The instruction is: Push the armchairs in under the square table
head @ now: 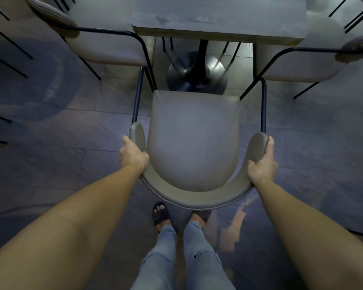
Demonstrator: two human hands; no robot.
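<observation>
Grey padded backrest is gripped at both ends: left hand [133, 154] and right hand [263, 162] each close around the armchair [193, 143], giving even forward push. Ahead of both hands, its seat front lies short of the square surface [218, 17]; side armchairs [105, 32] flank it.

Grey padded armchair with curved wraparound backrest and thin black metal frame [194, 143]: upright, facing the dark wood-grain square table [218, 15], seat front short of the table edge, fully out. Table stands on black pedestal with round base. Two matching grey armchairs, left [105, 36] and right [306, 57], seats partly tucked under the table sides.
</observation>
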